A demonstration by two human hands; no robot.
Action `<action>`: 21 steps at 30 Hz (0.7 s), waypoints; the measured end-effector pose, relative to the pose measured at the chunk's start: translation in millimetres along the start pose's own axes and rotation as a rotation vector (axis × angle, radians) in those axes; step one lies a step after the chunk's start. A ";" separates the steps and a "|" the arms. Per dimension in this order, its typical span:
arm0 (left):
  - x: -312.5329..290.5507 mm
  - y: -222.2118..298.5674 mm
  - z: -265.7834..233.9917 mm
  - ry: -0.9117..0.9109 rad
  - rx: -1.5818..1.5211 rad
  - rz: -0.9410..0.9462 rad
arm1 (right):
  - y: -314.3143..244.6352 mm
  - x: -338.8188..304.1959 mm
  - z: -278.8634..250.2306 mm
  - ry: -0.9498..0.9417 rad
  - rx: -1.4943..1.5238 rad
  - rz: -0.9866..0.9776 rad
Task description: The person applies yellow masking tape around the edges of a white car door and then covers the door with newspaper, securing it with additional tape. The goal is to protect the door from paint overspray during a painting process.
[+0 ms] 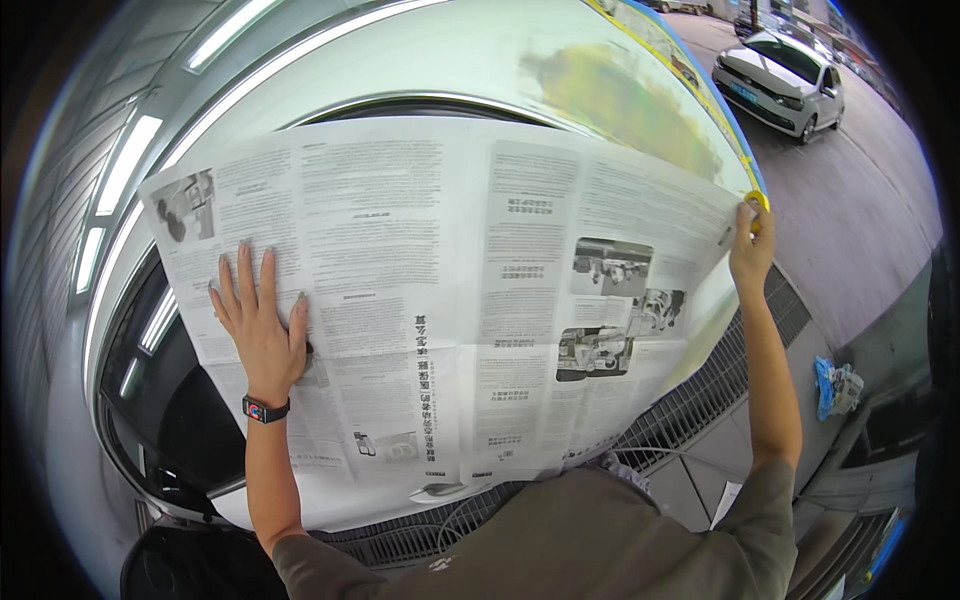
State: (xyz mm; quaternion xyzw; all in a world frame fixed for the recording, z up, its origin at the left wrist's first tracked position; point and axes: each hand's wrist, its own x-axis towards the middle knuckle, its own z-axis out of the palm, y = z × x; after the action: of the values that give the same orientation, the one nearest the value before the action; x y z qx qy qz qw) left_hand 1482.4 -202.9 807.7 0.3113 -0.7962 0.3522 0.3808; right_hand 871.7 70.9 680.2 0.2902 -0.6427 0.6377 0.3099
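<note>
A wide newspaper sheet [390, 250] is spread over the side of a white car [420, 50], covering most of its door and window. My left hand [258, 335] lies flat on the left part of the paper, fingers spread. At the sheet's upper right corner, my right hand [750, 250] is closed on a roll of yellow masking tape [759, 202]. Yellow tape with a blue edge [722, 115] runs along the car's edge above that roll. A patch of yellowish filler [625, 100] shows on the pale panel beyond the paper.
Dark side glass [150, 370] and a door handle [440, 492] show around the sheet. Floor grating [690, 400] runs beneath the car. Crumpled blue and white wrapping [838, 388] lies on the floor at right. Another white car [780, 85] stands outside, far right.
</note>
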 end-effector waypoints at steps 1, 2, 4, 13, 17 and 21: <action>-2.7 -2.9 -0.5 0.042 0.033 0.015 | 1.4 2.8 -0.5 0.021 -0.028 -0.014; -4.8 -5.6 -1.0 0.032 0.056 -0.002 | 1.7 6.0 1.7 0.020 0.014 0.040; -8.1 -11.5 -2.3 0.068 0.095 -0.022 | -1.6 11.4 4.6 -0.014 -0.001 0.104; -43.8 -76.9 -26.7 0.188 -0.243 -0.893 | -36.6 26.3 28.1 -0.096 0.277 -0.016; -87.3 -70.7 -42.2 0.196 -0.469 -0.983 | -41.8 31.6 40.6 -0.151 0.401 -0.092; -110.0 -49.5 -58.9 0.224 -0.230 -1.051 | -43.9 48.5 54.0 -0.133 0.394 -0.245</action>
State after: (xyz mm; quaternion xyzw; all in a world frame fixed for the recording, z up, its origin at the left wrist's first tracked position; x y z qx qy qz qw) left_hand 1599.8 -158.5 760.1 0.5843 -0.5215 0.0564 0.6193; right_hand 872.9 17.2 745.9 0.4623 -0.4847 0.6880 0.2795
